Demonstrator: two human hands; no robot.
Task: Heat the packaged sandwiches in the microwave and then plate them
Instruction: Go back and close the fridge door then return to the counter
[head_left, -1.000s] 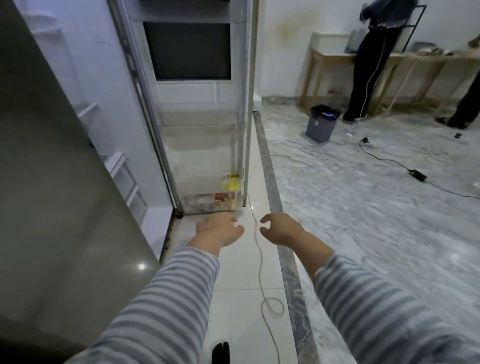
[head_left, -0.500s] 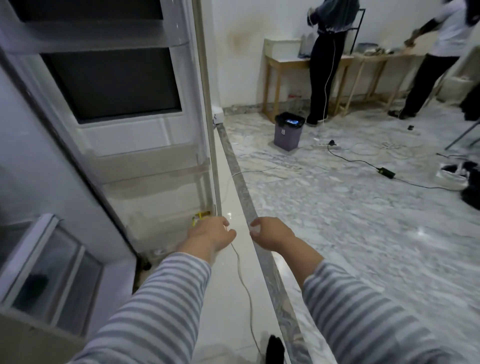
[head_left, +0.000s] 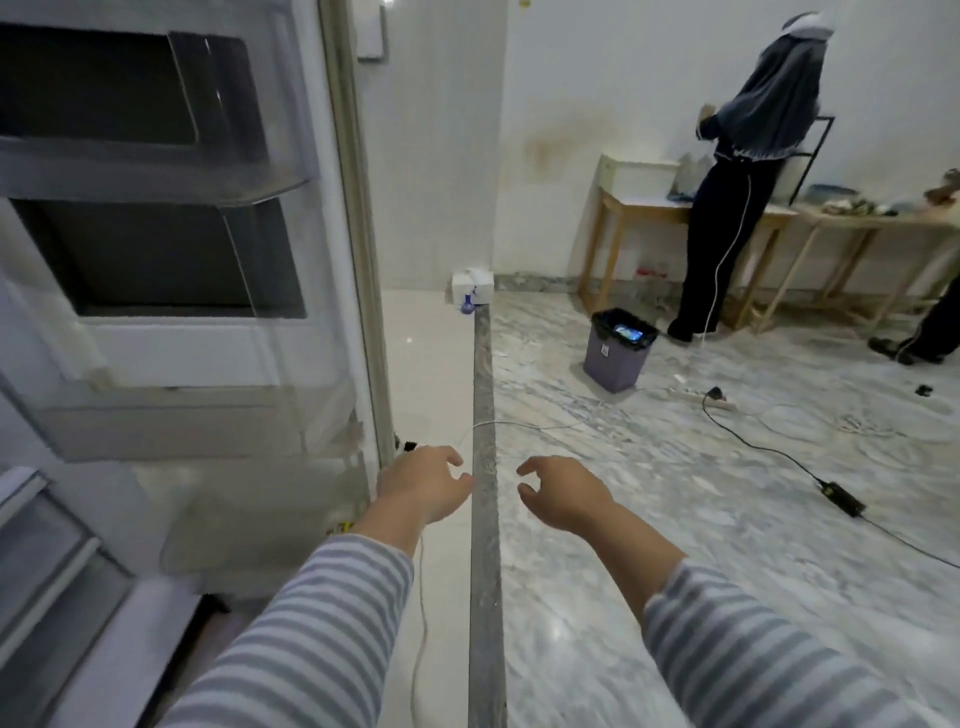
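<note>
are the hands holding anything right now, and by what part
Nothing is held. The left hand and right hand hang loosely curled over the floor, fingers closed on nothing.

A purple bin (head_left: 615, 356) stands near wooden tables (head_left: 675, 218); a black cable (head_left: 769, 452) crosses the marble floor (head_left: 675, 519).

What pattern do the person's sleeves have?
The sleeves have grey and white horizontal stripes, seen in the head view.

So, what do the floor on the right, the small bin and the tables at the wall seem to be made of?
Floor: likely polished marble or marble-look tile, grey-veined and glossy with reflections.
Bin: probably matte purple-grey plastic, lined with a black bag.
Tables: pale, unpainted-looking wood with slim legs.
</note>
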